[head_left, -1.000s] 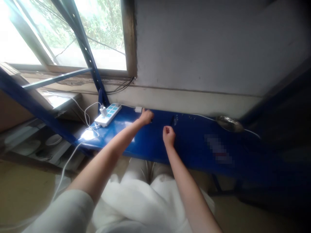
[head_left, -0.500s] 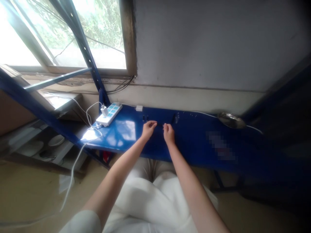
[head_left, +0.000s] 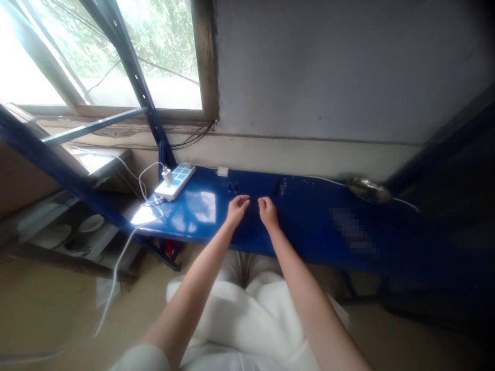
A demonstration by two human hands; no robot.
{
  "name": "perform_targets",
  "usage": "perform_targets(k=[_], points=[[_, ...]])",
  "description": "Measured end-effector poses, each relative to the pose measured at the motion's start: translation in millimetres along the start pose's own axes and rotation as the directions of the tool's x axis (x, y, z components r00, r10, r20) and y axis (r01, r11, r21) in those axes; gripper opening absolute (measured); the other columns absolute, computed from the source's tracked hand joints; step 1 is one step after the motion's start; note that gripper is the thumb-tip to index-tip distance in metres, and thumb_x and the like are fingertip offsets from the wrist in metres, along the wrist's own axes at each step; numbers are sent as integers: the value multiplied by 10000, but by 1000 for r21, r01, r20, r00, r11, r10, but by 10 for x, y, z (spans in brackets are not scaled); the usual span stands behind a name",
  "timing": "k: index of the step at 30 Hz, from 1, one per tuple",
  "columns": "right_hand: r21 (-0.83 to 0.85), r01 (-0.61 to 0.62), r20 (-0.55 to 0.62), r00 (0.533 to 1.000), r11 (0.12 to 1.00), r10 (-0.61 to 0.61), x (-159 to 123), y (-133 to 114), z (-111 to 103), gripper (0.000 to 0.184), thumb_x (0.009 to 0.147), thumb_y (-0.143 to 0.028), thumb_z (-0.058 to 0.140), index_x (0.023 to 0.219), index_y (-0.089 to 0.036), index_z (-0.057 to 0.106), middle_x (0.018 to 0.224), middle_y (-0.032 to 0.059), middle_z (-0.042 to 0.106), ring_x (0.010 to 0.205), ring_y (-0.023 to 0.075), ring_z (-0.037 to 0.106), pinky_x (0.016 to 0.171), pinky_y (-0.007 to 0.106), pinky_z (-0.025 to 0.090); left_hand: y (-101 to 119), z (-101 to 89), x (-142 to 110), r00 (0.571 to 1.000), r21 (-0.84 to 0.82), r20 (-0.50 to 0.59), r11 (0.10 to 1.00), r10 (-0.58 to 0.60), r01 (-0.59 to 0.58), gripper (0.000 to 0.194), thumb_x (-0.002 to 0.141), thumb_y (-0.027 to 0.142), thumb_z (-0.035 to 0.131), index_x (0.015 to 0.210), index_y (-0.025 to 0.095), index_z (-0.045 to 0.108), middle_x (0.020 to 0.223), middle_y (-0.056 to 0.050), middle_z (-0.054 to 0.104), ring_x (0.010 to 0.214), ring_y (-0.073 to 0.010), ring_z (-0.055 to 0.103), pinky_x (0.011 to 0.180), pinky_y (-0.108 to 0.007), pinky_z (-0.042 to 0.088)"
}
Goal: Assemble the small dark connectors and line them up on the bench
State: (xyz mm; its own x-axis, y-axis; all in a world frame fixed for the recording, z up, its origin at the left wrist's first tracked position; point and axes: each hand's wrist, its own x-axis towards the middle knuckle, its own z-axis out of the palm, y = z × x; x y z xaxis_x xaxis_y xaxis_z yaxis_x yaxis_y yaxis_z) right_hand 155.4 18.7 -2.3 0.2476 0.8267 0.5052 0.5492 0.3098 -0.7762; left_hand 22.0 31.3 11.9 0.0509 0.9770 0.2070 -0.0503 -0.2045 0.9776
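Observation:
Over the blue table (head_left: 301,232), my left hand (head_left: 237,210) is closed in a pinch with its fingertips pointing right. My right hand (head_left: 268,212) is also pinched, facing it across a small gap. A tiny dark thing (head_left: 253,200) shows between the fingertips, too small to name. Just behind my left hand lie small dark pieces (head_left: 233,187) on the tabletop. Beyond my right hand are a dark strip (head_left: 277,186) and a little group of small clear pieces (head_left: 283,185).
A white power strip (head_left: 176,181) with a plugged-in charger (head_left: 167,175) lies at the table's left end. Near the wall are a white adapter (head_left: 223,171) and, to the right, a shiny metal dish (head_left: 369,190). A white cable (head_left: 116,275) hangs off the left edge.
My hands stay pinched in nearly the same place, with the fingertips slightly closer together. The view has shifted a little.

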Motion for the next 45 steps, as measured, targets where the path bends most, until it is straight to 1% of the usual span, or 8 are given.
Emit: perform_targets(k=[8,13,26,30,32,35,41,45], points=[[31,45,15,999,998,-46,4,29,18,328,843,-468,336,758,-194,494,674,41,569,619,156,523,628,286,429,-23,7,-3,1000,64,-24,998,-2,4,172,742,261,584,863,145,621,816,-45,636,742,-133,577,732,-257,436],[31,50,33,998,998,-51,-2,41,24,309,843,-452,344,761,-193,493,678,42,570,628,159,521,637,292,430,8,27,-19,1000,195,-6,981,25,-24,128,805,258,493,805,151,564,723,-18,595,687,-118,541,698,-242,410],[73,40,47,998,997,-43,0,10,32,325,835,-474,337,730,-200,477,646,32,554,597,150,511,618,283,425,57,70,-31,997,430,-27,901,68,-50,379,885,371,325,578,176,429,568,3,477,544,-113,435,593,-240,337],[114,-1,38,999,993,-3,5,30,21,343,829,-502,346,732,-202,479,626,19,541,584,145,506,604,276,426,56,53,-36,999,358,-17,933,49,-40,438,866,462,331,581,165,479,566,-2,495,553,-115,462,606,-243,364],[132,-24,14,1000,991,23,7,42,15,353,825,-516,347,734,-201,479,624,16,538,583,145,504,599,275,427,31,40,-31,998,240,6,969,65,-64,359,841,464,400,722,161,552,641,-9,551,619,-119,515,645,-240,395],[139,-45,-12,999,989,47,6,45,9,356,820,-523,353,744,-200,483,635,22,542,590,151,508,600,280,430,-13,29,-18,996,88,55,993,74,-79,282,784,408,527,931,170,564,763,-27,600,714,-130,570,697,-248,430],[106,-20,-6,1000,994,21,-4,20,11,337,828,-492,346,740,-198,486,648,33,554,607,158,516,633,296,434,31,32,-36,998,66,50,996,48,-52,202,781,356,526,820,159,544,702,-13,581,682,-122,569,699,-253,436],[95,-7,11,1000,996,6,-4,31,22,332,835,-481,337,736,-198,480,640,25,546,604,152,512,628,292,435,72,17,-52,998,141,38,989,47,-52,301,808,416,466,669,156,523,639,-3,560,638,-107,531,676,-237,417]])
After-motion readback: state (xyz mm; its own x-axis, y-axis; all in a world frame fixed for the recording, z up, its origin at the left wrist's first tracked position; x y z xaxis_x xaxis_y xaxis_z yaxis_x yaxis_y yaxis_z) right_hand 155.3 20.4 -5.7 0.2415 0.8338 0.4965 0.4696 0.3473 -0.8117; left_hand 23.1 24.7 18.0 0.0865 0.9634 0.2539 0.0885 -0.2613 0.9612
